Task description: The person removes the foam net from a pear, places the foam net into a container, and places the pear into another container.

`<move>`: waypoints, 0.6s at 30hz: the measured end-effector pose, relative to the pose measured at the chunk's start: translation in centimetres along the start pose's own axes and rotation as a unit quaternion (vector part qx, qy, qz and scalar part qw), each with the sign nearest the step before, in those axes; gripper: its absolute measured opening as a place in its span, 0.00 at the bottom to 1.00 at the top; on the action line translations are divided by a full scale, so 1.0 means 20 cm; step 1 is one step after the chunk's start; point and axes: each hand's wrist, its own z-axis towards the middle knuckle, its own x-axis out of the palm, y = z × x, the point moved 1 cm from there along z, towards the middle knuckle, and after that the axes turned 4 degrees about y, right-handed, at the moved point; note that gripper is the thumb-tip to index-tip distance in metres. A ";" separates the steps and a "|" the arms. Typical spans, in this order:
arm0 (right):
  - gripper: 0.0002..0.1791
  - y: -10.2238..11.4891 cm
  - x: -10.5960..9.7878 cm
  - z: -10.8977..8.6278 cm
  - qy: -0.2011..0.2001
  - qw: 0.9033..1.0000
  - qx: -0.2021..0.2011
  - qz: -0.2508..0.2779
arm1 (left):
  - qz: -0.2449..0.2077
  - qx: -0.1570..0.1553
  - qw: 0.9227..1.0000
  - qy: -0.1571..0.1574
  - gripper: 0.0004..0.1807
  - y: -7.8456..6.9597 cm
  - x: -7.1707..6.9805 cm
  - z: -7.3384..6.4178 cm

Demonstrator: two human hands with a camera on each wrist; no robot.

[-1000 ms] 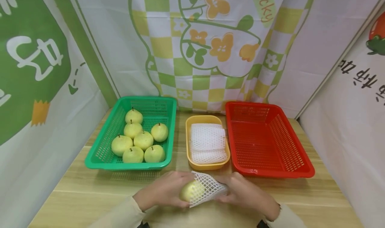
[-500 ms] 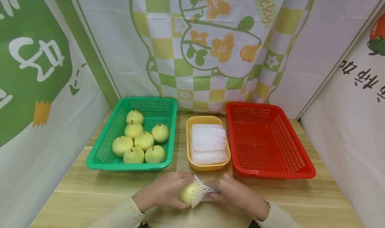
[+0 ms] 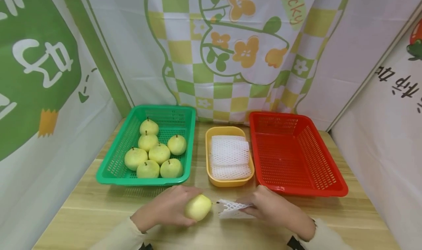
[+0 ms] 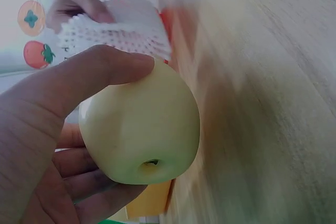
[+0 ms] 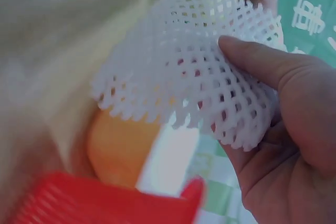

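My left hand [image 3: 171,207] grips a pale yellow-green pear [image 3: 199,207] near the front of the table, its stem pointing right. In the left wrist view the thumb lies over the top of the pear [image 4: 144,124] and the fingers curl beneath. My right hand [image 3: 275,211] pinches a white foam net sleeve [image 3: 230,209], whose mouth faces the pear with a small gap between them. The right wrist view shows the thumb pressing on the net sleeve [image 5: 194,61], with fingers behind it, partly hidden.
Several pears [image 3: 159,154] sit in a green basket [image 3: 102,178] at the left. Folded white net sleeves [image 3: 229,151] fill a yellow tray [image 3: 208,162] in the middle. On the right stands a red basket [image 3: 280,158]. A printed curtain [image 3: 221,92] hangs behind.
The foam net sleeve was partly over the pear and has come off it. My left hand moved left with the pear, while my right hand moved right with the sleeve.
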 end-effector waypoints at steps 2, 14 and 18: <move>0.07 0.00 -0.06 0.00 0.001 1.000 -0.004 0.007 | 0.004 -0.001 1.000 -0.002 0.36 0.01 0.00 -0.01; 0.14 -0.01 -0.49 0.09 -0.040 0.998 0.034 -0.030 | 0.006 -0.009 1.000 0.011 0.38 0.02 0.02 -0.02; 0.17 -0.06 -0.60 0.16 -0.071 0.995 0.037 -0.065 | 0.010 -0.009 1.000 0.011 0.38 0.02 0.03 -0.02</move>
